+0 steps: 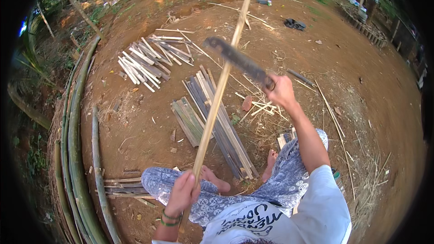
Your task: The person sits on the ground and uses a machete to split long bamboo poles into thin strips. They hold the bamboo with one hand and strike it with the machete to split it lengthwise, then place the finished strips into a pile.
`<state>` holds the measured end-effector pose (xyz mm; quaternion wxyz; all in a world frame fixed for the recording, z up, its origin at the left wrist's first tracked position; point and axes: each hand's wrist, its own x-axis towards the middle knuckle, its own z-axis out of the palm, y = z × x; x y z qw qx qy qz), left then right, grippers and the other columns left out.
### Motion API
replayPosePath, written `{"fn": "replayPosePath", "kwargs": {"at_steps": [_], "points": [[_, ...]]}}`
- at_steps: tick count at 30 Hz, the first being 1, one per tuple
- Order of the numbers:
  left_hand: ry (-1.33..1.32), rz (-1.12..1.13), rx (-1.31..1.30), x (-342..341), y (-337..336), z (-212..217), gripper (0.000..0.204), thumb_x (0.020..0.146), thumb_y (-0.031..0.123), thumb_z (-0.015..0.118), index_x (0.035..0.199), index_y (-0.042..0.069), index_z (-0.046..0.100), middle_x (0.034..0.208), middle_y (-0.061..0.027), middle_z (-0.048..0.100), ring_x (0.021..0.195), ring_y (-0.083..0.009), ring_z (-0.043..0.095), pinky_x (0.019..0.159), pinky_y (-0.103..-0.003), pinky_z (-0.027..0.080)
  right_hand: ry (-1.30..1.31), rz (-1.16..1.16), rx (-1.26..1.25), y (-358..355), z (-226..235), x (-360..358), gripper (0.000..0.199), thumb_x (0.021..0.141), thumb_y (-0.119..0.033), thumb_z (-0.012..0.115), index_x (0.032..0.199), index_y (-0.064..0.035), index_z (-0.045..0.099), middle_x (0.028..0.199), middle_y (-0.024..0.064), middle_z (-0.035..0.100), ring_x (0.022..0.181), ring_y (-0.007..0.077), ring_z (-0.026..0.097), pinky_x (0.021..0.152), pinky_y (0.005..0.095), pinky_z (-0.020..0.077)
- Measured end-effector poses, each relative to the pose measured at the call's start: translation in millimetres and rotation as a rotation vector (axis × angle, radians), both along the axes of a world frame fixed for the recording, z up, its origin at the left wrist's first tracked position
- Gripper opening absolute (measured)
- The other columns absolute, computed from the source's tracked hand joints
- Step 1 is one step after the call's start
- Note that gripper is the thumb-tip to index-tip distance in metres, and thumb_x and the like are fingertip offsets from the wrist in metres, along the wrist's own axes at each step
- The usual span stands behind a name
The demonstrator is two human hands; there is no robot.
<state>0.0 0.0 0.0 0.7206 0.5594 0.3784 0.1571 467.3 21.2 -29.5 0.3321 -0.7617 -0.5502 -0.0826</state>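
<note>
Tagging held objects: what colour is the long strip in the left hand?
Long strip: pale tan, best seen in the head view.

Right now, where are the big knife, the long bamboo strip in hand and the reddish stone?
Knife (244, 64): head view, mid-blade.
Bamboo strip (213, 113): head view, middle of its length.
Reddish stone (247, 103): head view, middle of its upper face.

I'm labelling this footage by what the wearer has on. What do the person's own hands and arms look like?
Both hands are ungloved. Thin, greenish bracelets circle the wrist of the left hand; none shows at the right hand. The right forearm is bare, below a loose, pale, short sleeve. The left sleeve can't be made out.
</note>
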Motion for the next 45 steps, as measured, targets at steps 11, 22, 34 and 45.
{"fn": "replayPosePath", "kwargs": {"at_steps": [11, 22, 34, 45], "points": [[-0.097, 0.031, -0.053, 26, 6, -16, 0.027, 0.11, 0.029, 0.038, 0.105, 0.006, 0.051, 0.057, 0.0022, 0.043, 0.043, -0.006, 0.036, 0.038, -0.023, 0.031, 0.128, 0.192, -0.052, -33, -26, -95, 0.013, 0.068, -0.006, 0.07, 0.081, -0.008, 0.065, 0.071, 0.0111, 0.069, 0.062, 0.0227, 0.068, 0.058, 0.0376, 0.0534], [-0.036, 0.03, 0.135, 44, 20, -50, 0.026, 0.109, 0.026, 0.043, 0.099, 0.003, 0.051, 0.059, 0.0013, 0.045, 0.045, -0.0058, 0.038, 0.041, -0.024, 0.029, -0.053, 0.452, -0.153, -56, -8, -149, 0.029, 0.056, -0.021, 0.074, 0.077, -0.0058, 0.061, 0.073, 0.0103, 0.066, 0.067, 0.0334, 0.067, 0.059, 0.0452, 0.0539], [-0.079, 0.055, 0.202, 20, -8, -5, 0.024, 0.11, 0.022, 0.037, 0.101, 0.005, 0.051, 0.058, 0.0032, 0.044, 0.045, -0.0037, 0.038, 0.04, -0.02, 0.031, -0.164, 0.346, -0.106, -54, 31, -125, 0.024, 0.053, -0.014, 0.069, 0.074, -0.0067, 0.061, 0.068, 0.0091, 0.062, 0.066, 0.0308, 0.065, 0.058, 0.0443, 0.0518], [0.022, -0.011, -0.001, -63, -66, -32, 0.025, 0.108, 0.022, 0.042, 0.094, 0.005, 0.052, 0.058, 0.003, 0.047, 0.046, -0.004, 0.04, 0.042, -0.022, 0.033, 0.088, -0.191, -0.123, -33, 64, 12, 0.015, 0.071, -0.015, 0.063, 0.077, -0.0037, 0.071, 0.068, 0.0125, 0.071, 0.058, 0.0249, 0.066, 0.061, 0.0407, 0.0551]]}}
